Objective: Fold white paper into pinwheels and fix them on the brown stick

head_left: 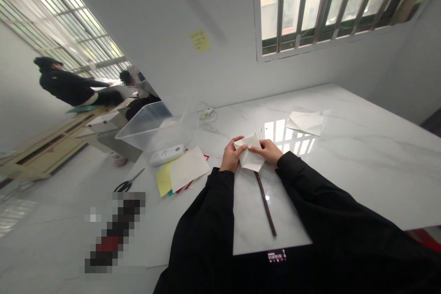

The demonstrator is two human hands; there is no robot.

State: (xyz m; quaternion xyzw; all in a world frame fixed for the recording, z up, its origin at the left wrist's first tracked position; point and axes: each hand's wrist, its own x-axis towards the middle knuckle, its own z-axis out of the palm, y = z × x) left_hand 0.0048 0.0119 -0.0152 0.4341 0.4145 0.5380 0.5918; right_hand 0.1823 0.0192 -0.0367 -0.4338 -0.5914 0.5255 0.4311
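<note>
Both hands grip one folded piece of white paper (252, 161) above the marble-patterned table. My left hand (231, 154) pinches its left side, thumb on the near face and fingers behind. On the right edge, my right hand (270, 150) is closed, its thumb pressing near the paper's middle. Creases run across the sheet, and an upper corner points away from me. Below the paper lies a thin dark brown stick (266, 204), pointing toward my body; its far end is hidden by the paper.
Left of my arm lies a stack of coloured paper (189, 170) beside a white device (167, 154). Black scissors (126, 186) are farther left. A clear plastic bin (151, 124) stands behind. Another folded white sheet (305, 122) rests at the back right. Two people sit in the far left background.
</note>
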